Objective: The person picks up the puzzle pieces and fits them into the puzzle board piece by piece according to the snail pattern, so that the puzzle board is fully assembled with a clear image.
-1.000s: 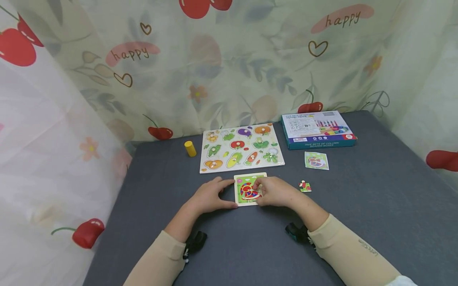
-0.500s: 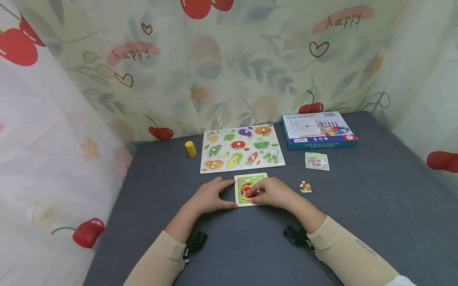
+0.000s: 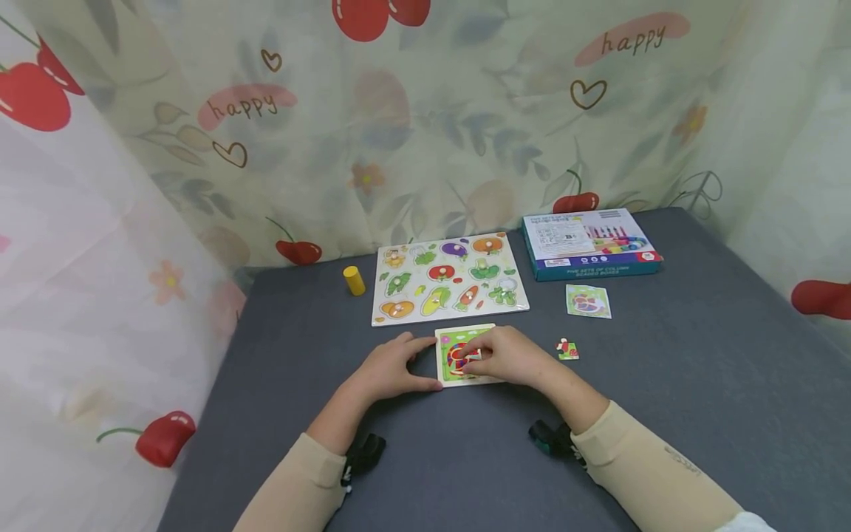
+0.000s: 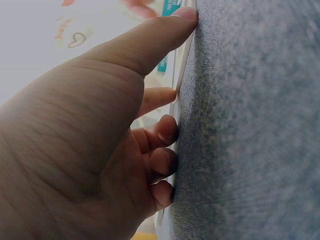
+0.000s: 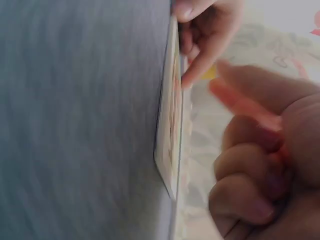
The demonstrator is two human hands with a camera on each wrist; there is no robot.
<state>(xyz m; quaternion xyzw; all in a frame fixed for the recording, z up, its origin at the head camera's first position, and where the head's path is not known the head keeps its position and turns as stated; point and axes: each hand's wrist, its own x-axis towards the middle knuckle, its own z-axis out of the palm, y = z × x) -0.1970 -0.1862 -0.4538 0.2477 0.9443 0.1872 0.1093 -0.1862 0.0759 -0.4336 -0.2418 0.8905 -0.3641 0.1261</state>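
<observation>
A small square jigsaw puzzle (image 3: 454, 369) in a pale frame lies on the dark cloth, its green and red picture partly hidden by my right hand (image 3: 512, 358). My left hand (image 3: 385, 367) holds the frame along its left side, index finger at the far corner and thumb at the near one. Over the picture, the right thumb and index finger stand slightly apart, the other fingers curled; no piece shows between them in the right wrist view, where they look blurred. A loose jigsaw piece (image 3: 568, 349) lies right of that hand.
Behind the puzzle lies a large vegetable peg board (image 3: 452, 278), with a yellow cylinder (image 3: 354, 281) to its left. A flat toy box (image 3: 592, 244) stands at the back right. A small picture card (image 3: 588, 301) lies before the box. Printed curtains (image 3: 425, 111) hang behind.
My right hand has shifted slightly left over the puzzle, its thumb and index finger now nearer the picture's middle. The left hand keeps its place on the frame, and the loose piece has not moved.
</observation>
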